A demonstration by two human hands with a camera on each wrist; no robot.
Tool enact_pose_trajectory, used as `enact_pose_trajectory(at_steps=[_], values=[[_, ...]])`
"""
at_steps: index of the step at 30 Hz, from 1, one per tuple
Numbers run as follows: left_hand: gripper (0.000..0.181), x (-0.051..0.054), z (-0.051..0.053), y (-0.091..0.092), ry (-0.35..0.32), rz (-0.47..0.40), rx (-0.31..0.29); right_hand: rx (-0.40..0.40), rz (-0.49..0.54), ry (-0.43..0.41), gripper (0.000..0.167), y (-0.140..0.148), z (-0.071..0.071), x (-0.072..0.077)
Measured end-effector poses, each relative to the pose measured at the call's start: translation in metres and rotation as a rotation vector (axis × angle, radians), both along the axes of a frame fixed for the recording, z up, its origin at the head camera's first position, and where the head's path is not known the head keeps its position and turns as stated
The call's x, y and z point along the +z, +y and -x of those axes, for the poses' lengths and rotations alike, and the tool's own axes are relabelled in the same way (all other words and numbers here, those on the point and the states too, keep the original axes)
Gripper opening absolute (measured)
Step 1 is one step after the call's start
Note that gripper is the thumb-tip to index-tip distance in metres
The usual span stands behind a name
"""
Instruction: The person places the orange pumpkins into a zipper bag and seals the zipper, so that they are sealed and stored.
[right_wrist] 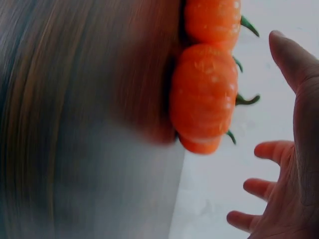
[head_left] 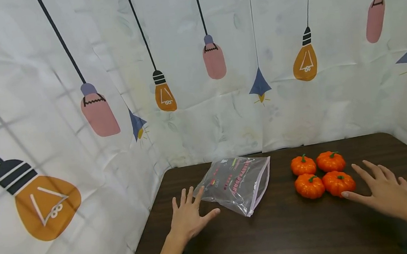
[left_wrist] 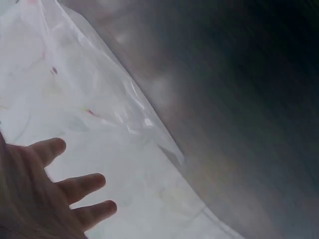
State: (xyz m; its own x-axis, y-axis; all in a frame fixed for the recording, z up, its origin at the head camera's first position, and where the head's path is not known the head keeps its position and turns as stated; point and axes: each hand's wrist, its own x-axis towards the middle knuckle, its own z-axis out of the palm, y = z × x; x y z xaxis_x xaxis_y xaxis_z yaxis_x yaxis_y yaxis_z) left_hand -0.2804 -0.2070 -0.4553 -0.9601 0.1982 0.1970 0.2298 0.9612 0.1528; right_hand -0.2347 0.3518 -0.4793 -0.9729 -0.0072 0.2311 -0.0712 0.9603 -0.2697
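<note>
My left hand [head_left: 187,222] is spread with nothing in it, beside the near left corner of a clear zip bag [head_left: 227,184] with pink print. The bag lies flat, its zip edge facing right; in the left wrist view its plastic [left_wrist: 99,84] appears past the fingers [left_wrist: 82,188]. Several small orange pumpkins with green stems sit in a tight cluster on the right. My right hand [head_left: 386,191], spread and holding nothing, is just right of the nearest right pumpkin [head_left: 339,182]. In the right wrist view a pumpkin [right_wrist: 204,92] stands apart from the thumb [right_wrist: 294,57].
A dark brown wooden table [head_left: 283,233] carries everything. White cloth [head_left: 204,131] printed with hanging lamps and bulbs rises behind the table's far edge and along its left side. Bare tabletop lies between the bag and the pumpkins.
</note>
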Motion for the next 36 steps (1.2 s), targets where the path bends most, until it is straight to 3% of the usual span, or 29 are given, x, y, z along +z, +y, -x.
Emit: enact_pose_trajectory(at_steps=[10, 18, 23, 29, 36], values=[[0.079, 0.000, 0.003, 0.037, 0.177, -0.144, -0.102, 0.015, 0.124, 0.049, 0.098, -0.026, 0.004, 0.002], [0.057, -0.001, 0.008, 0.066, 0.301, -0.255, -0.149, 0.061, 0.190, 0.236, 0.087, -0.054, 0.009, 0.007], [0.048, -0.004, 0.009, 0.084, 0.335, -0.340, -0.173, 0.105, 0.186, 0.325, 0.082, -0.069, 0.015, 0.009], [0.044, -0.007, 0.011, 0.102, 0.366, -0.376, -0.207, 0.168, 0.192, 0.386, 0.081, -0.087, 0.023, 0.010], [0.042, -0.011, 0.012, 0.117, 0.302, -0.405, -0.218, 0.221, 0.209, 0.360, 0.084, -0.107, 0.031, 0.007]])
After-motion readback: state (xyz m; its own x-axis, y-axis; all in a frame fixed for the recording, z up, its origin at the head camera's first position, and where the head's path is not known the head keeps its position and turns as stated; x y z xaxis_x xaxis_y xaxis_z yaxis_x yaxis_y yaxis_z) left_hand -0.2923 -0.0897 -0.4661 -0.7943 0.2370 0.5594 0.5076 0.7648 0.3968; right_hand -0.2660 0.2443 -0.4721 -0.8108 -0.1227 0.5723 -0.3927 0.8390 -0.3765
